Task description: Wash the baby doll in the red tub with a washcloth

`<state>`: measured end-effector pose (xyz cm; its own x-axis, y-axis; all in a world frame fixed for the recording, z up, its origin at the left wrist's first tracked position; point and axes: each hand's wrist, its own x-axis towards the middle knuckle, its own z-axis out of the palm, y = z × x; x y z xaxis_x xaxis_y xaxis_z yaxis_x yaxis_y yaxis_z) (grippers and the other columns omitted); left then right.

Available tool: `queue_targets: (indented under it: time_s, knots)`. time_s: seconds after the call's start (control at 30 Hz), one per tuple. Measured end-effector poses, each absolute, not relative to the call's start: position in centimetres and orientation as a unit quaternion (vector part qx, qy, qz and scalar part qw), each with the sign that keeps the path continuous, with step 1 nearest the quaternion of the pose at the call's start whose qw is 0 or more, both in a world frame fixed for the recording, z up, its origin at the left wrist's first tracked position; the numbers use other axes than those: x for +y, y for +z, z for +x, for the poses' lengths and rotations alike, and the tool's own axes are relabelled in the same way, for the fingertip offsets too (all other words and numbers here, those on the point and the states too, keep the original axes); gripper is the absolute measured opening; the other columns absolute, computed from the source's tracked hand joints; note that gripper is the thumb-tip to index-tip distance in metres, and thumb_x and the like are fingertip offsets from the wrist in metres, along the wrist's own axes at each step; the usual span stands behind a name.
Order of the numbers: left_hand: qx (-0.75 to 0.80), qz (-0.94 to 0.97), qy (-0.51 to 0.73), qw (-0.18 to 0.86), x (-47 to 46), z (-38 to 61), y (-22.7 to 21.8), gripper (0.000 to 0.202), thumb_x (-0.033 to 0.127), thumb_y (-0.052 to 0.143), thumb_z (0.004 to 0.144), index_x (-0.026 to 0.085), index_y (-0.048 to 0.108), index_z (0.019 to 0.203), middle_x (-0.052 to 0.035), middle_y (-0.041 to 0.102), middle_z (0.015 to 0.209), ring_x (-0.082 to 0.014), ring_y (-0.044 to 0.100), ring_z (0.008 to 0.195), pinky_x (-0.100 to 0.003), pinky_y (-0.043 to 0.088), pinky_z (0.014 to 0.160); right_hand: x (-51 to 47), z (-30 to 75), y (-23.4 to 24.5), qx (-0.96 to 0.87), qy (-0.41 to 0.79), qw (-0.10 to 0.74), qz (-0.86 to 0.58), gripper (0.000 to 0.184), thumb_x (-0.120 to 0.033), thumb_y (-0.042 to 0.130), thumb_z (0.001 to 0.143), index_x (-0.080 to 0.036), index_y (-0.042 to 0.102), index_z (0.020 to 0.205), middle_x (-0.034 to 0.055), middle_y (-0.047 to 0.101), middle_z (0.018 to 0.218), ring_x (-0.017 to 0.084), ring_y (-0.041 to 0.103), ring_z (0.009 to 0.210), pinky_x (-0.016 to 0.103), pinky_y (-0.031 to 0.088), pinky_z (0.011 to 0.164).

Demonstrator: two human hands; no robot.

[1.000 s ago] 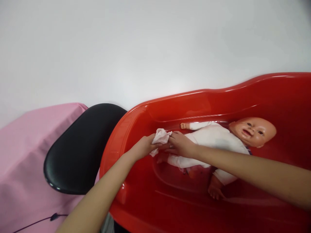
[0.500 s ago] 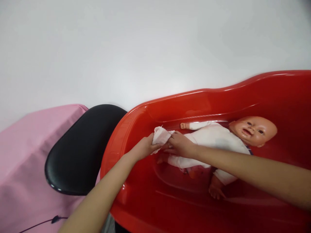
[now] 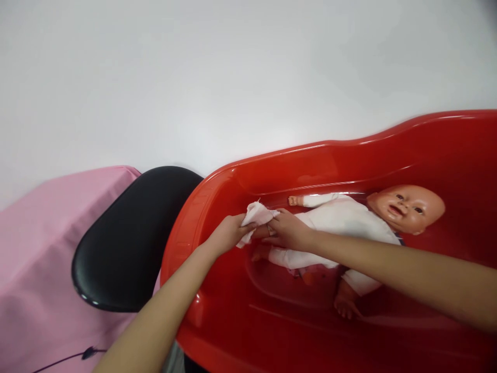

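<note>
A baby doll (image 3: 345,223) in white clothes lies on its back in a red baby bathtub (image 3: 330,160), its head to the right. My left hand (image 3: 230,234) is closed on a thin pale wipe (image 3: 257,214) that is draped against the doll's raised foot. My right hand (image 3: 290,230) has its fingers wrapped round the same leg near the ankle. The doll's other foot (image 3: 261,253) rests just below, bare at the end of its white trouser leg. Part of the gripped leg is hidden behind my right hand.
Left of the tub stands a black padded seat (image 3: 132,243). Pink cloth (image 3: 46,233) covers a surface further left, with a thin dark cord (image 3: 88,353) lying on it. A white wall (image 3: 194,77) rises behind. Inside the tub, a coloured print shows under the doll's legs.
My left hand and the wipe have shifted slightly, uncovering more of the doll's foot between my hands. My right hand stays round the leg.
</note>
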<state>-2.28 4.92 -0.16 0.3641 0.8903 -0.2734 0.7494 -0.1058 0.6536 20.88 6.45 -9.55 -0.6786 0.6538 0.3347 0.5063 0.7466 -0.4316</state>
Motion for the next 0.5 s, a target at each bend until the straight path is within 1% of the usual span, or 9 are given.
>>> queue_targets:
  time_s: [0.03, 0.1, 0.17, 0.23, 0.3, 0.37, 0.5]
  knots:
    - [0.552, 0.739, 0.094, 0.375, 5.0, -2.3, -0.2, 0.038, 0.055, 0.057, 0.097, 0.02, 0.071, 0.093, -0.004, 0.075, 0.086, -0.0214, 0.069, 0.077, -0.028, 0.047, 0.067, 6.4, 20.9, -9.5, -0.904, 0.164, 0.238, -0.315, 0.053, -0.044, 0.071, 0.095, -0.023, 0.059, 0.143, 0.0098, 0.07, 0.135, 0.029, 0.065, 0.123, 0.046, 0.044, 0.109]
    - [0.556, 0.742, 0.098, 0.362, 5.0, -2.5, -0.3, 0.034, 0.047, 0.052, 0.099, 0.02, 0.07, 0.088, -0.0033, 0.074, 0.078, -0.0196, 0.067, 0.069, -0.027, 0.045, 0.063, 6.4, 20.8, -9.3, -0.902, 0.183, 0.233, -0.312, 0.054, -0.04, 0.071, 0.095, -0.025, 0.057, 0.145, 0.0068, 0.072, 0.131, 0.026, 0.067, 0.119, 0.042, 0.045, 0.106]
    - [0.582, 0.745, 0.107, 0.309, 5.1, -2.7, -0.2, 0.028, 0.039, 0.051, 0.098, 0.021, 0.071, 0.091, -0.0034, 0.073, 0.076, -0.0191, 0.066, 0.067, -0.026, 0.042, 0.062, 6.5, 20.5, -9.3, -0.9, 0.188, 0.22, -0.326, 0.053, -0.037, 0.073, 0.093, -0.023, 0.059, 0.142, 0.0066, 0.073, 0.125, 0.025, 0.068, 0.114, 0.04, 0.047, 0.101]
    - [0.615, 0.745, 0.118, 0.23, 5.2, -2.9, 0.0, 0.026, 0.036, 0.051, 0.098, 0.022, 0.072, 0.096, -0.0049, 0.074, 0.079, -0.02, 0.067, 0.07, -0.027, 0.041, 0.064, 6.6, 20.2, -9.4, -0.901, 0.177, 0.194, -0.345, 0.051, -0.037, 0.075, 0.09, -0.02, 0.062, 0.137, 0.0089, 0.073, 0.122, 0.027, 0.068, 0.111, 0.04, 0.049, 0.096]
    - [0.635, 0.743, 0.117, 0.177, 5.3, -3.0, 0.0, 0.027, 0.038, 0.051, 0.099, 0.022, 0.073, 0.099, -0.0064, 0.075, 0.084, -0.0213, 0.068, 0.075, -0.027, 0.04, 0.065, 6.7, 19.8, -9.6, -0.908, 0.157, 0.16, -0.355, 0.047, -0.039, 0.076, 0.089, -0.018, 0.066, 0.129, 0.0111, 0.072, 0.12, 0.03, 0.068, 0.111, 0.043, 0.049, 0.094]
    - [0.645, 0.739, 0.108, 0.159, 5.3, -3.1, 0.0, 0.029, 0.041, 0.049, 0.1, 0.023, 0.073, 0.102, -0.0069, 0.075, 0.086, -0.0222, 0.068, 0.076, -0.027, 0.038, 0.065, 6.8, 19.4, -9.9, -0.913, 0.145, 0.131, -0.358, 0.042, -0.041, 0.077, 0.088, -0.017, 0.069, 0.122, 0.0116, 0.072, 0.117, 0.032, 0.068, 0.109, 0.045, 0.049, 0.094]
    - [0.66, 0.731, 0.104, 0.143, 5.5, -3.3, -0.1, 0.032, 0.044, 0.047, 0.102, 0.024, 0.072, 0.105, -0.0067, 0.075, 0.087, -0.0235, 0.068, 0.078, -0.028, 0.035, 0.064, 7.2, 18.9, -10.1, -0.906, 0.148, 0.134, -0.373, 0.038, -0.04, 0.077, 0.089, -0.016, 0.068, 0.118, 0.0132, 0.071, 0.119, 0.032, 0.068, 0.11, 0.047, 0.049, 0.097]
